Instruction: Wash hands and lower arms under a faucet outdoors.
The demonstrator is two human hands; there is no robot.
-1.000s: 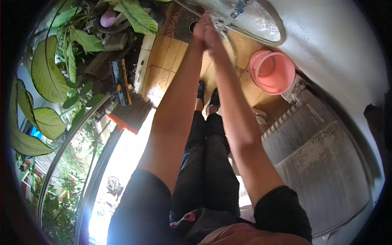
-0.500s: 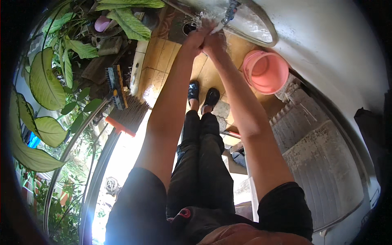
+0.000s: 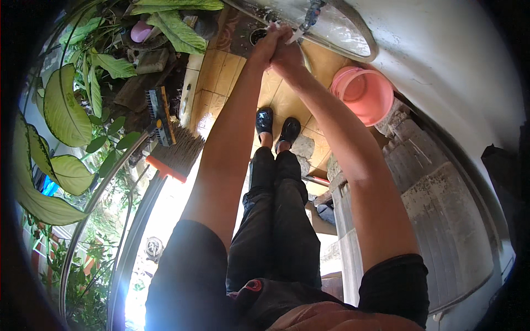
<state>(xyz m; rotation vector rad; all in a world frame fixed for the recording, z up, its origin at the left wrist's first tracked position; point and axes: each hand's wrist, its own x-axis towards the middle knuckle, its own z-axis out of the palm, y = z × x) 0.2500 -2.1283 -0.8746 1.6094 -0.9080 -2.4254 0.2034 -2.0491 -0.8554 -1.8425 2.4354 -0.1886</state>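
My left hand (image 3: 267, 48) and my right hand (image 3: 287, 55) are pressed together at the top of the view, both arms stretched out. The left fingers are wrapped over the right hand, whose own fingers are mostly hidden. Just to the right of them a metal tap (image 3: 313, 15) lets out a stream of water (image 3: 297, 36) beside my right hand. Splashes show at the fingertips. Left of the hands is a small dark round opening (image 3: 257, 37). No tool or other object can be made out between the hands.
A pink bucket (image 3: 364, 96) stands to the right, near corrugated grey sheets (image 3: 441, 220). A curved basin rim (image 3: 365, 53) lies behind the tap. On the left are leafy plants (image 3: 67, 107), a scrubbing brush (image 3: 160, 116) and an orange-edged broom (image 3: 165, 169). Yellowish tiles (image 3: 218, 71) cover the floor.
My hands have stayed together and shifted slightly, with less splashing around them now. My right elbow has moved outward to the right.
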